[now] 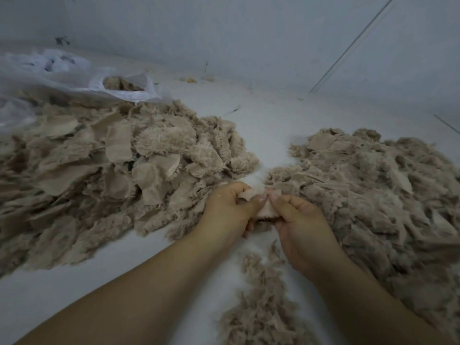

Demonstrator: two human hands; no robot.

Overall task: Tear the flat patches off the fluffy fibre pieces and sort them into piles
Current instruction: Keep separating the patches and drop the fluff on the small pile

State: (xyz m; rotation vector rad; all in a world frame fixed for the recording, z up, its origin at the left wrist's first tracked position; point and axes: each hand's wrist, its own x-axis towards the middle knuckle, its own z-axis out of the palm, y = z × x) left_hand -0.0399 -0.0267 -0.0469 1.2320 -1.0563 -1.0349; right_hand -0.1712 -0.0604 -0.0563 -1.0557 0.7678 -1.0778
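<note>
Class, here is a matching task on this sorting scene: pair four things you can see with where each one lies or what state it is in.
Things:
1. plastic bag
2. big pile with flat patches
3. small fibre piece
4. thin strip of fluff

Places or states:
A. pinched between the left hand and the right hand
B. far left, open, with fibre inside
C. near edge, between the forearms
D. left of the hands, on the white surface

Pairs: 1-B, 2-D, 3-A, 4-C
</note>
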